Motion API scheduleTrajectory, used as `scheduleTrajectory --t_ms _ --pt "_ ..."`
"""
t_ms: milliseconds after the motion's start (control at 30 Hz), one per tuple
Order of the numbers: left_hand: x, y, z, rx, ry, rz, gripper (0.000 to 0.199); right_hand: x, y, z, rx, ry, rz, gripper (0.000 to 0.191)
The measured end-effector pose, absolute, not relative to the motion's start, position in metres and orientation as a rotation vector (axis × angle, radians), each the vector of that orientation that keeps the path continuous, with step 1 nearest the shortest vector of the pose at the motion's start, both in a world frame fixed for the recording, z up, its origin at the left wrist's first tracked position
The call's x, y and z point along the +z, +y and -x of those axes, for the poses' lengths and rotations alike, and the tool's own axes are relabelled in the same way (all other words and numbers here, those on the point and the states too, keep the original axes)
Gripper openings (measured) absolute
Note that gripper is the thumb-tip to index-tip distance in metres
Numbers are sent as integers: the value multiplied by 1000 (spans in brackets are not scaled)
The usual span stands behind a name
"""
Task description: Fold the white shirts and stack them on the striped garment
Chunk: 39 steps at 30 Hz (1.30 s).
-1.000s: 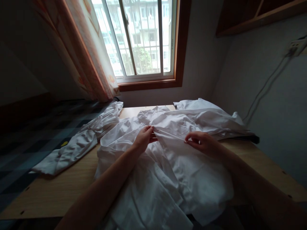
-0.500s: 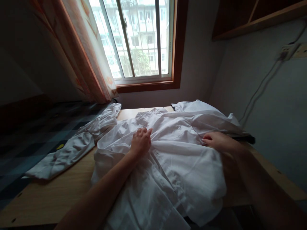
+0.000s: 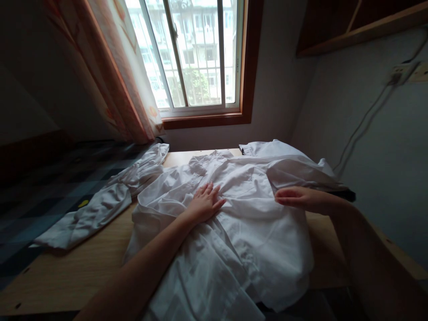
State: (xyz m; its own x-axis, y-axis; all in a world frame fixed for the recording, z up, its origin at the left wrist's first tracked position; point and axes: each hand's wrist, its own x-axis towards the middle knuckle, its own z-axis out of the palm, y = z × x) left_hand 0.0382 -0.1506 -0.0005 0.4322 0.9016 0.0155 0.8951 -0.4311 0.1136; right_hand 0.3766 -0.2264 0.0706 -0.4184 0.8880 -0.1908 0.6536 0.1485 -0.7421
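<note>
A white shirt (image 3: 264, 236) lies spread and wrinkled on a wooden board (image 3: 90, 272), its collar toward the window. On the middle of the shirt rests my left hand (image 3: 206, 203), palm down with the fingers spread. My right hand (image 3: 291, 197) is at the shirt's right edge, fingers pressed together on the white cloth. The shirt's sleeve (image 3: 100, 214) stretches out to the left over the edge of the board. More white cloth (image 3: 284, 151) lies behind my right hand, with a dark object (image 3: 346, 194) under its right end.
Dark checked bedding (image 3: 43, 187) with a small yellow spot lies to the left. Ahead are a barred window (image 3: 197, 58) and an orange patterned curtain (image 3: 110, 71). A wooden shelf (image 3: 329, 38) and a wall socket (image 3: 401, 71) with a cable are at the upper right.
My left hand has opened from curled fingers to flat and moved slightly right and nearer. My right hand has shifted a little left, and the shirt's right edge has moved with it.
</note>
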Motion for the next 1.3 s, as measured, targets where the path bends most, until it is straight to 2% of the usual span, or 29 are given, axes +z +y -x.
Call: scheduleTrajectory --t_ms 67,233,333,600,733,900,1067,1167,1233,1300 --pt "1 -150 -39 121 1630 -2569 74 76 -230 -379 1238 -2143 1440 52" --pt "5 -148 -38 91 1658 -2526 75 79 -234 -384 1324 -2047 1310 71" --pt "6 -147 -36 80 1672 -2513 75 74 -233 -382 1454 -1896 1178 76" --pt "8 -147 -36 32 1676 -2517 76 51 -224 -363 1622 -1525 1035 57" --pt "8 -147 -36 41 1674 -2527 73 48 -223 -348 1783 -1592 859 53" --pt "4 -145 -34 86 1659 -2549 73 45 -228 -333 1550 -1920 916 61" --pt "2 -145 -34 96 1662 -2558 73 37 -242 -295 1017 -2305 937 65" --pt "3 -145 -35 86 1666 -2565 72 22 -244 -274 756 -2379 1000 83" --pt "3 -146 -35 87 1669 -2566 72 11 -243 -267 695 -2335 1014 94" --pt "3 -146 -36 89 1674 -2565 71 3 -242 -266 696 -2229 1020 96"
